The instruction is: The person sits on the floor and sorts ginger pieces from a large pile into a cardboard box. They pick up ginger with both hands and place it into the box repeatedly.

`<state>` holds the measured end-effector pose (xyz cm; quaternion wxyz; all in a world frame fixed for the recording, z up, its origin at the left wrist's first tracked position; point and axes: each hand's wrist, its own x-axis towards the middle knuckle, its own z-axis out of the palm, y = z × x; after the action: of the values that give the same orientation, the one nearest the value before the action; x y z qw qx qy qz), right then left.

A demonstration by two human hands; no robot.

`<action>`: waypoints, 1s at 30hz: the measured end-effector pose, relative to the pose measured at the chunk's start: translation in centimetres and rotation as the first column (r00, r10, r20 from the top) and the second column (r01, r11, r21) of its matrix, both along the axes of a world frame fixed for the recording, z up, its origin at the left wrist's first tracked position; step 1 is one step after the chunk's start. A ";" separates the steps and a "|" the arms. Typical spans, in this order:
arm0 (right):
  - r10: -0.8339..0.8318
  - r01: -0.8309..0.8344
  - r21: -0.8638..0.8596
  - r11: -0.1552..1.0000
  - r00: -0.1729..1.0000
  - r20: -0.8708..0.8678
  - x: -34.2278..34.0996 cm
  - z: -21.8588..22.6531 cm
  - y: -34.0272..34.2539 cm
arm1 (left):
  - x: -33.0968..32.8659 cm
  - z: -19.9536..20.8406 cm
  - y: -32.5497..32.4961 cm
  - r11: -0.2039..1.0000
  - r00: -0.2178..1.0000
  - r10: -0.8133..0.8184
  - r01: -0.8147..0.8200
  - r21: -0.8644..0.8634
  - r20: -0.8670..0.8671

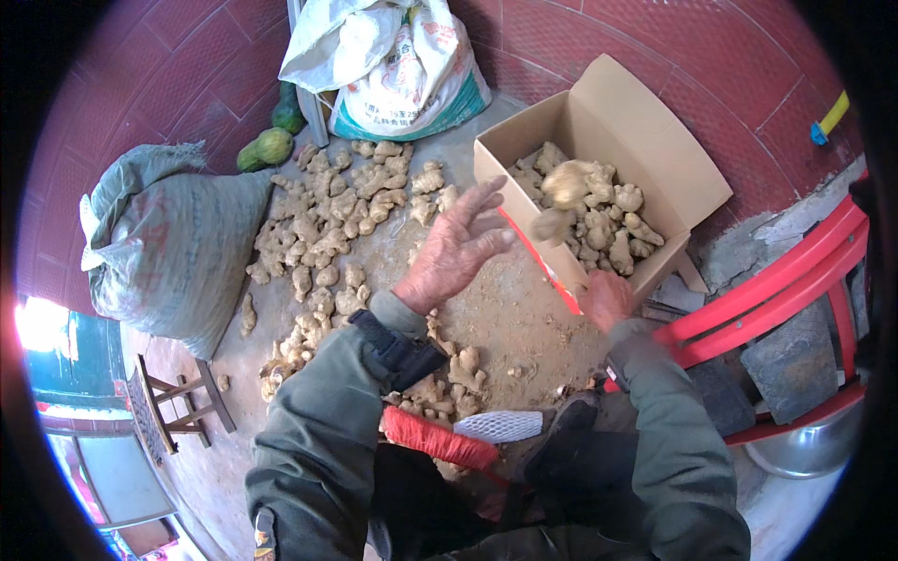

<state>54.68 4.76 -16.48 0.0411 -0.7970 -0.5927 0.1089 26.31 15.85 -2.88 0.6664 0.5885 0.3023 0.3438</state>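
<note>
A cardboard box (524, 128) with its flap raised holds many knobbly ginger roots (599, 224). Two pieces are smeared by motion, a yellowish ginger piece (568, 184) above the pile and another near the box's left rim. My left hand (456, 248) hovers just left of the box, fingers spread and nothing in them. At the near corner of the box, my right hand (608, 297) has its fingers curled over the rim. Left of the box, a large ginger heap (323, 210) spreads over the floor, and more ginger (458, 374) lies near my knees.
A full greenish woven sack (178, 252) stands left, and a white and teal sack (412, 84) leans at the wall. Green gourds (267, 150) lie between them. A red chair (767, 280) is close on the right. There is a small wooden stool (182, 402) and a white foam net (499, 425).
</note>
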 end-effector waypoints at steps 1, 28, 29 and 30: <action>-0.015 0.015 -0.030 0.999 1.000 -0.005 0.0 -0.1 0.0 | -1.3 0.0 0.5 0.999 0.998 0.013 -0.011 0.033 -0.068; 0.007 -0.005 0.027 1.000 0.997 -0.079 1.1 -1.3 0.6 | -44.9 -10.7 -15.8 0.909 0.133 0.324 -0.317 0.270 -0.937; 0.010 -0.008 0.034 0.999 0.997 -0.079 1.1 -1.3 0.6 | -44.7 -10.8 -15.1 0.929 0.069 0.285 -0.267 0.257 -0.956; -0.002 0.004 0.029 1.000 0.997 -0.083 1.1 -1.3 0.5 | -44.4 -11.0 -14.6 0.944 0.047 0.241 -0.244 0.223 -0.969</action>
<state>55.74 5.26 -17.74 0.0774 -0.7920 -0.5908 0.1331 -18.12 1.21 -13.90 0.2228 0.6044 0.7641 -0.0339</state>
